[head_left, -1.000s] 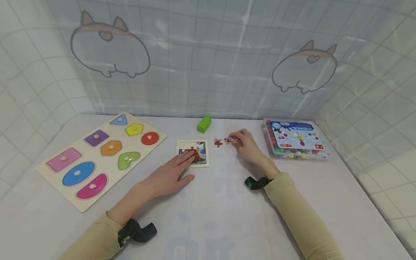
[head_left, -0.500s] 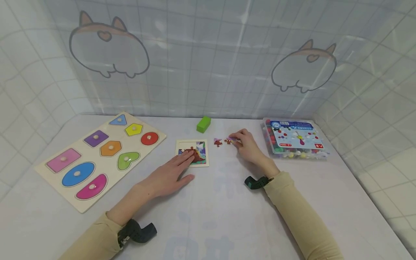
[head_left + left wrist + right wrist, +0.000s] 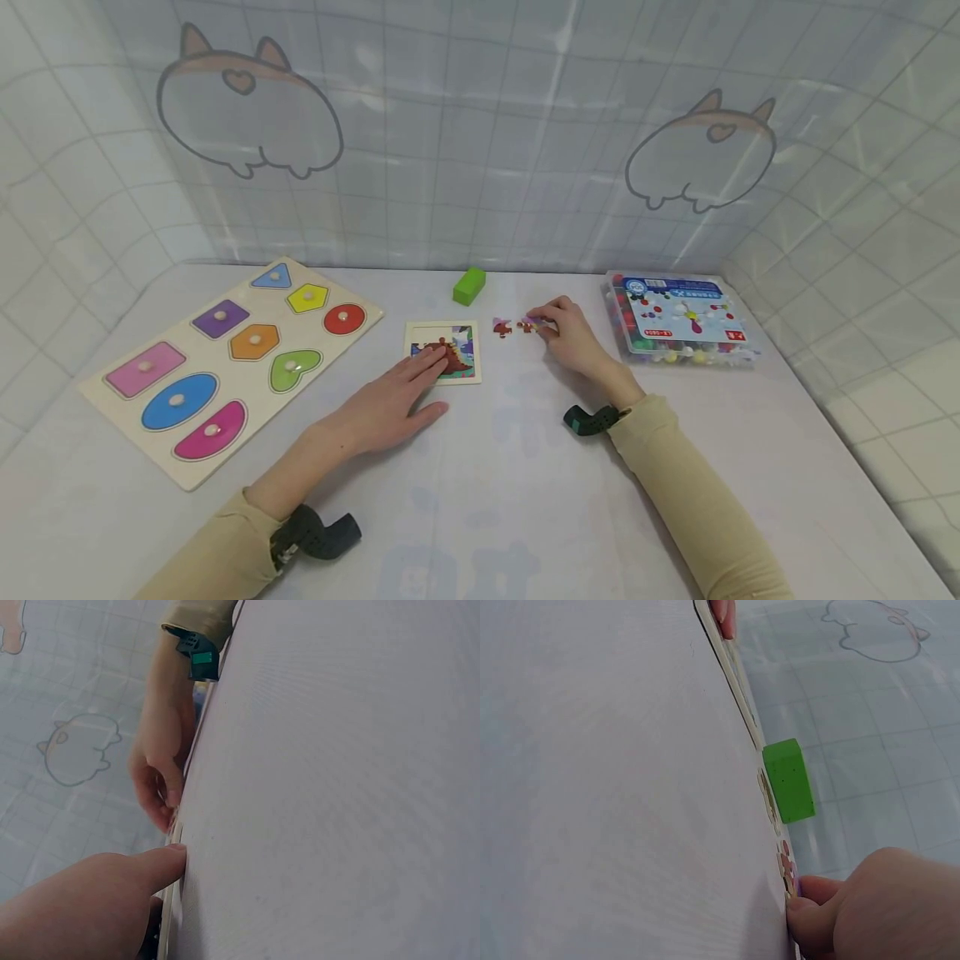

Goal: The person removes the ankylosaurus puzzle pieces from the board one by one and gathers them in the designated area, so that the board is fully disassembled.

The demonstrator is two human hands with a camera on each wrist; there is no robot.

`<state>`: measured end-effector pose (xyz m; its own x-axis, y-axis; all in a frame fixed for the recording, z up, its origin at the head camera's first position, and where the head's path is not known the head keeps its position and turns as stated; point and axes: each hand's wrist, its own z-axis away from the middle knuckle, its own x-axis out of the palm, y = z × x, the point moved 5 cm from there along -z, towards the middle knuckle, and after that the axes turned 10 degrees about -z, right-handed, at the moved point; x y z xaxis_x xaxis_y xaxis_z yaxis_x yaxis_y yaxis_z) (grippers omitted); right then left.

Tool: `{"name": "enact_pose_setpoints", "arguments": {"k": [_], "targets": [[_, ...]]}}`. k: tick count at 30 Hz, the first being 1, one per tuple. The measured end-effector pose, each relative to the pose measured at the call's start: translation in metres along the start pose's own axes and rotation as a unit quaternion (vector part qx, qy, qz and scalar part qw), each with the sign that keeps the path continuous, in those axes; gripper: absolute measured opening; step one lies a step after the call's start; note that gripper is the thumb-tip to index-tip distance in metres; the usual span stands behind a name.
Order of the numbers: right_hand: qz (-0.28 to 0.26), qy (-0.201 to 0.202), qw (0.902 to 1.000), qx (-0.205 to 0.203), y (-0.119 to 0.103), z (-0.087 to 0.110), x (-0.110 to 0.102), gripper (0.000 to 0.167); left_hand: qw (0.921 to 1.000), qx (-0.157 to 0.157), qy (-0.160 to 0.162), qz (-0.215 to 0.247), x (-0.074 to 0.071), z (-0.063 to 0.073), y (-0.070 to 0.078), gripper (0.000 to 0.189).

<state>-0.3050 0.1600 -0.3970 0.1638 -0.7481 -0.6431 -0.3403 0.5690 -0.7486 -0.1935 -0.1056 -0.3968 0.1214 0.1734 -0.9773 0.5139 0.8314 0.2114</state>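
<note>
My left grip lies with its fingers extended across a small, square, cream-framed picture jigsaw on the white-covered counter. My right grip is narrow, pinching a small red-and-purple jigsaw piece to the right of that frame. Another dark-red, purple-edged jigsaw piece lies between them. A bright green rectangular block sits behind the frame.

"Any text you can read on the plastic box?"
"No. Its label has print on a blue band, a round badge and two red patches, all too small to make out."
</note>
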Motion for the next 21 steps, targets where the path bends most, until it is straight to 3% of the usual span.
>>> {"name": "enact_pose_setpoints", "arguments": {"k": [21], "targets": [[-0.002, 0.015, 0.9997, -0.018, -0.0027, 0.0007, -0.0013, 0.027, 1.0000, -0.001, 0.001, -0.001, 0.0015, 0.0003, -0.0017, 0.071]]}}
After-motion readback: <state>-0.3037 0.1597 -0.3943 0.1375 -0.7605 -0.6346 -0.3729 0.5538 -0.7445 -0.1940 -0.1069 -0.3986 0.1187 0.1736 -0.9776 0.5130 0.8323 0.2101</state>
